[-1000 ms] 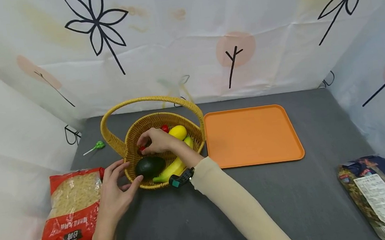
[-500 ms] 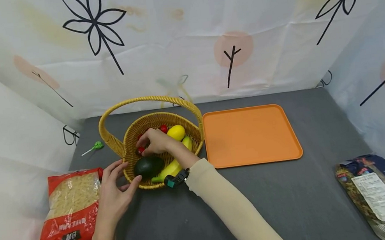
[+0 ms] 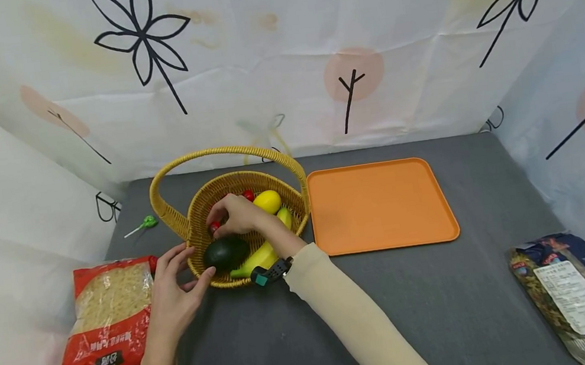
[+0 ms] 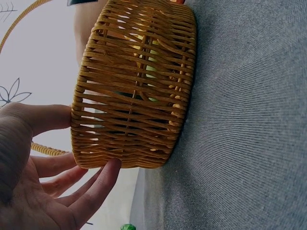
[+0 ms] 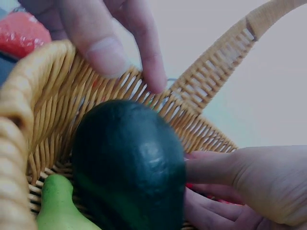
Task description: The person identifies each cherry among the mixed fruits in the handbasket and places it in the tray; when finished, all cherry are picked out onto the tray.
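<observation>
A yellow woven basket [image 3: 237, 176] with a tall handle stands left of the tray. My right hand [image 3: 239, 215] reaches into it, thumb and fingers pinching a small red fruit [image 3: 215, 227], largely hidden. My left hand [image 3: 178, 290] grips the basket's near-left end; in the left wrist view its thumb touches the rim and a fingertip meets the woven side. Inside the basket lie a dark green avocado [image 5: 129, 163], a banana [image 3: 258, 260], a lemon [image 3: 268, 202] and another red fruit [image 3: 248, 195]. The right wrist view shows my right fingers behind the avocado.
An orange tray [image 3: 380, 206] lies right of the basket. At the left are a red pasta bag [image 3: 109, 321] and a green lollipop [image 3: 148, 222]. A dark blue food bag [image 3: 571, 290] rests at the far right. Patterned cloth [image 3: 282, 88] walls surround the grey table.
The head view has shifted slightly. My right fingers move a little about the red fruit, while my left hand keeps its place on the basket.
</observation>
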The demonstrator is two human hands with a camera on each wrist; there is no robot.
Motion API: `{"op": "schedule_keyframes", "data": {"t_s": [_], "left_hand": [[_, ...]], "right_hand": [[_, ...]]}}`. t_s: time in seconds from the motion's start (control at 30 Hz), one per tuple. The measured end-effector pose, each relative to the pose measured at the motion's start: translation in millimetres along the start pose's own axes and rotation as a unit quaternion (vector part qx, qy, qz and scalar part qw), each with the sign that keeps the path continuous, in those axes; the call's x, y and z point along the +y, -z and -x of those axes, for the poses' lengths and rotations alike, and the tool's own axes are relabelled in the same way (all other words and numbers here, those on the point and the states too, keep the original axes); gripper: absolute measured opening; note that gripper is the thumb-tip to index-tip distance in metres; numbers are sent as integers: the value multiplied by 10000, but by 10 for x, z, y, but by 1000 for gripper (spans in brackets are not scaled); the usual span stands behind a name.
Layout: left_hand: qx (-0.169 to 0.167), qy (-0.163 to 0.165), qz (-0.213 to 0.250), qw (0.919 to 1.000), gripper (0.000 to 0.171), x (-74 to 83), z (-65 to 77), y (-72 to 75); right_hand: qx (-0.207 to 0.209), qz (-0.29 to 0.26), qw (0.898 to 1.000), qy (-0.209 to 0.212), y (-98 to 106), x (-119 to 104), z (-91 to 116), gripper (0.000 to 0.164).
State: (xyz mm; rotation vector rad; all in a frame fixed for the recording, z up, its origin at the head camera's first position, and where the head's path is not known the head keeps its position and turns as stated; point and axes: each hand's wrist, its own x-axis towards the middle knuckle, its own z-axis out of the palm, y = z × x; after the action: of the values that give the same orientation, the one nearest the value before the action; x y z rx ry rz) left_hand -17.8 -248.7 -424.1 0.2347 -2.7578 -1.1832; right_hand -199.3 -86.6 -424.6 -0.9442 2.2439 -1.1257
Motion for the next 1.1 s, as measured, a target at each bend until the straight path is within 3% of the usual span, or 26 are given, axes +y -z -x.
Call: {"op": "schedule_keyframes", "data": {"t_s": [0.33, 0.63, 0.9, 1.1], "left_hand": [[-65, 32, 91, 9999, 60, 1, 0, 13], [-23, 55, 10, 10000, 59, -12, -13, -10], [-24, 8, -34, 10000, 60, 3, -5, 4], [-17, -20, -15, 10000, 61, 1, 0, 16]], "right_hand": [[232, -637, 9963, 533, 204, -155, 344, 33], [258, -886, 9913, 935, 440, -280, 947, 35], [575, -1202, 9827, 1283, 567, -99, 1592, 37], [842, -1150, 9816, 1267, 772, 115, 1995, 35]]}}
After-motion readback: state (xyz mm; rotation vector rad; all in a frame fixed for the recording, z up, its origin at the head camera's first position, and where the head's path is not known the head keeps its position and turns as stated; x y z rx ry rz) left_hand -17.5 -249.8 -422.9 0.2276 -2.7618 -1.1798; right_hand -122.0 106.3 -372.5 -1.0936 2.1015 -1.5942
